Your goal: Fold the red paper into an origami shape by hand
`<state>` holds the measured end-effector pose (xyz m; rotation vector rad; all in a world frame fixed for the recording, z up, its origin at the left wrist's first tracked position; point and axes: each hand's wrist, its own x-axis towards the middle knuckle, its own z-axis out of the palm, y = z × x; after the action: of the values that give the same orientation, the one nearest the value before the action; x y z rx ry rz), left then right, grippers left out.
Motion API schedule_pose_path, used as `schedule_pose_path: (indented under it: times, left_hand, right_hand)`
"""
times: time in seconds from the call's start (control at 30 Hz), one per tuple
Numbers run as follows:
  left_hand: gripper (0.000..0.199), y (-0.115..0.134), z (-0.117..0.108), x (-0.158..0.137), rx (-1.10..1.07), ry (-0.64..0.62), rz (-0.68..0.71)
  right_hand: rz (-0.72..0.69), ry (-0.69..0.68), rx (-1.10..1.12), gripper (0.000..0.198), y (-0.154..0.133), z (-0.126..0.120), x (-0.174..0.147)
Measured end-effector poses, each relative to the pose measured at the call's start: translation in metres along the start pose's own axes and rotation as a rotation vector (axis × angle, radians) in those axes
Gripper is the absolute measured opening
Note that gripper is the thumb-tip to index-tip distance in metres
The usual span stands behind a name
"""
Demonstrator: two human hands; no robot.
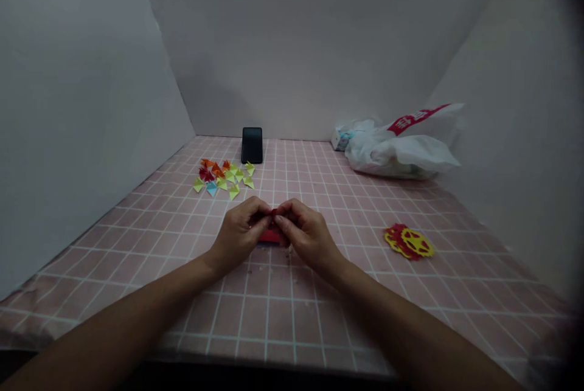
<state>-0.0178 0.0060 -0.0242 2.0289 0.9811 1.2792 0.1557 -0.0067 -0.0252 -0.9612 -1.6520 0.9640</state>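
Note:
Over the middle of the table, my left hand [241, 227] and my right hand [306, 231] meet fingertip to fingertip. Both are closed in a pinch on a small red piece of paper [274, 212], mostly hidden by the fingers. Just below the fingertips lies a flat red thing [270, 236] with a dark bluish lower edge; whether it is a stack of paper I cannot tell. Small pale scraps [262, 268] are scattered on the cloth near the wrists. Beyond my left hand sits a group of small folded paper shapes [221, 183] in yellow, orange, red and light blue.
A black phone [252, 145] stands tilted near the back wall. At the back right lie a white plastic bag [396, 154] with red print and a small box [338, 138]. Red and yellow cut-out discs [409, 242] rest at the right. White walls surround the pink checked tablecloth [269, 324].

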Motion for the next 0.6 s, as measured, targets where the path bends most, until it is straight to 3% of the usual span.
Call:
schedule_pose_path:
  times: [0.3, 0.6]
  left_hand:
    - [0.011, 0.0013, -0.0011, 0.001, 0.056, -0.001, 0.051]
    - [0.009, 0.0018, -0.0008, 0.001, 0.062, -0.013, 0.019]
  right_hand:
    - [-0.004, -0.017, -0.006, 0.008, -0.0012, -0.0007, -0.0003]
    - [-0.066, -0.028, -0.106, 0.009, -0.0043, -0.002, -0.0015]
